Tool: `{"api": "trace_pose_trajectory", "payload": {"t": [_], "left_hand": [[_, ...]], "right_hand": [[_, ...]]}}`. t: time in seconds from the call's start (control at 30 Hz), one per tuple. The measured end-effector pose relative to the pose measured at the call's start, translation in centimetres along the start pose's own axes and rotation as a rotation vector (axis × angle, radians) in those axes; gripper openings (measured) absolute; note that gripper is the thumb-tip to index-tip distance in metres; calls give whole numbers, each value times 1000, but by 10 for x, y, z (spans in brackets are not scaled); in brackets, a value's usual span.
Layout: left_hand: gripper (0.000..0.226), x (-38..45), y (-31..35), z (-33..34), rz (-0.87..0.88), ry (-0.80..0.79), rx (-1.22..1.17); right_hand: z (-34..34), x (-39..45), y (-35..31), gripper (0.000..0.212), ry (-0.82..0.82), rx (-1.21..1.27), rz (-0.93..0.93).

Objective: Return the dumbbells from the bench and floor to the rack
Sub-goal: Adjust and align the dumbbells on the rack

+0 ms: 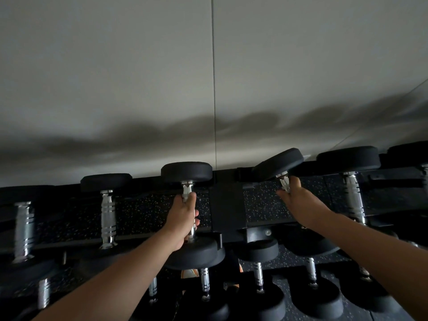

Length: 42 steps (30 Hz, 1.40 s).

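Two black dumbbells with chrome handles are at the top tier of the black rack (pixel 225 202). My left hand (pixel 184 218) is closed around the handle of the left dumbbell (pixel 186 172), which lies across the rack rails just left of the centre post. My right hand (pixel 298 202) grips the handle of the right dumbbell (pixel 279 163), which is tilted, its far head raised above the back rail. Its near head is hidden under my forearm.
More dumbbells rest on the top tier at the left (pixel 107 214) and the right (pixel 353 195). A lower tier holds several dumbbells (pixel 259 279). A pale wall (pixel 208 77) stands right behind the rack. Speckled rubber floor shows through the rails.
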<state>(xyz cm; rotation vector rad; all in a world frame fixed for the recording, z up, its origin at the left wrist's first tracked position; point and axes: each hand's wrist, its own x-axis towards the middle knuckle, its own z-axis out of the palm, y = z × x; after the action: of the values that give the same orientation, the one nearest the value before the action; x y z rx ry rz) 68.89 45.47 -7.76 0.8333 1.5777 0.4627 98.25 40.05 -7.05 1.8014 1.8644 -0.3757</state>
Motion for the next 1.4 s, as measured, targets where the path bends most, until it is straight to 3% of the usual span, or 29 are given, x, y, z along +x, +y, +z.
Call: {"api": "trace_pose_trajectory", "payload": {"t": [0.3, 0.43, 0.57, 0.77, 1.4], "left_hand": [[28, 3, -1, 7, 61, 36, 22], [28, 1, 0, 10, 66, 47, -30], [29, 0, -3, 15, 91, 59, -30], [32, 3, -7, 15, 103, 65, 8], [35, 7, -11, 14, 108, 65, 41]], "right_hand": [[-6, -4, -2, 61, -34, 42, 36], [-2, -4, -5, 58, -4, 356, 166], [-8, -3, 2, 35, 16, 979, 296], [-12, -3, 16, 38, -153, 1447, 240], [-3, 4, -7, 41, -48, 1546, 371]]}}
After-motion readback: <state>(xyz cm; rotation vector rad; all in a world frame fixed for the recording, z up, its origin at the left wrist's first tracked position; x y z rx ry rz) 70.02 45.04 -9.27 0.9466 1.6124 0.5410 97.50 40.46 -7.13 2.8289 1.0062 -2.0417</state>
